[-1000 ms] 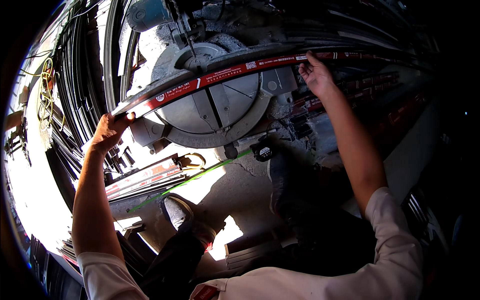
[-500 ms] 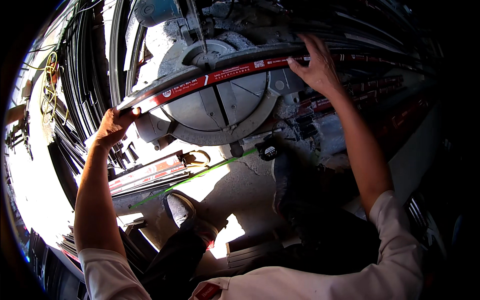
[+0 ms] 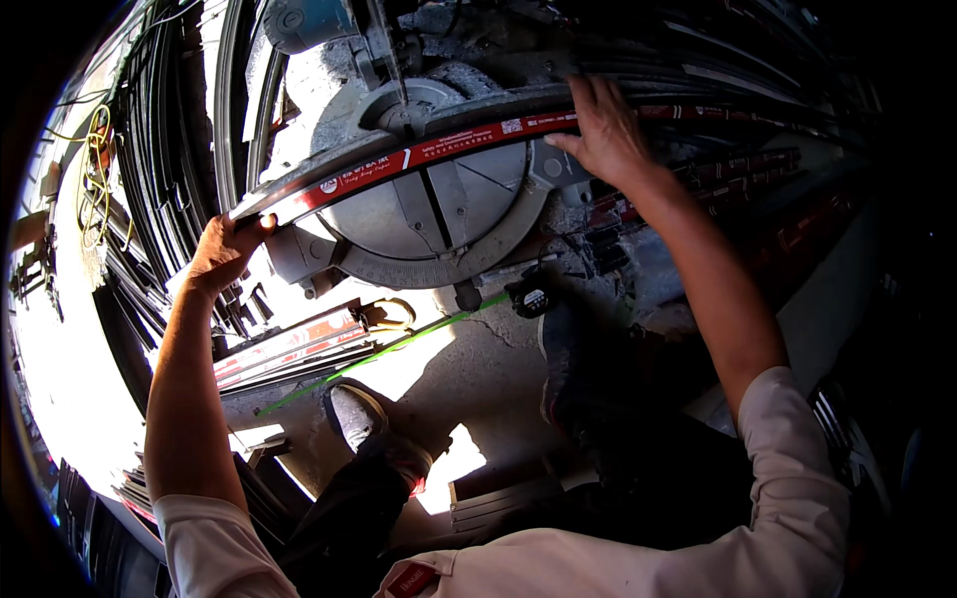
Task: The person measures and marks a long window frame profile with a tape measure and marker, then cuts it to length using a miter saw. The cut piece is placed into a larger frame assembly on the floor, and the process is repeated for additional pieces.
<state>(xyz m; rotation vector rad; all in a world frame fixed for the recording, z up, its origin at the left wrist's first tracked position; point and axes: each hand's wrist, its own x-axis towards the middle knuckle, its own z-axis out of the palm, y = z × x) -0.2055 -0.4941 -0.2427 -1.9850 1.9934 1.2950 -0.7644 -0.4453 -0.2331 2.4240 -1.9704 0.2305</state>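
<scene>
Two bare hands attend one long dark strip with a red printed face (image 3: 464,146); head view, the only one supplied, read as a clock face; the strip arcs from ten o'clock over to two o'clock, crossing above the grey saw turntable (image 3: 461,204); whether it touches the bed along its whole length cannot be told.

Left hand (image 3: 224,254), between nine and ten o'clock: fingers closed on the strip's near end, thumb uppermost. Right hand (image 3: 610,140), between one and two o'clock: fingers laid over the strip, thumb extended by its near edge; firmness of grasp cannot be told.

Saw blade (image 3: 387,45), seen edge-on toward eleven o'clock, stands just beyond the strip; both hands are apart from it; blue motor housing (image 3: 302,22) beside it; tape measure (image 3: 531,299), just off centre toward three o'clock, its green tape (image 3: 384,354) running out toward eight o'clock.

Judgement on handling: the strip wants even support from both hands, seated square and without twist; right-hand fingers should bear down flat, thumb tucked in; neither hand should slide toward the blade line.
</scene>
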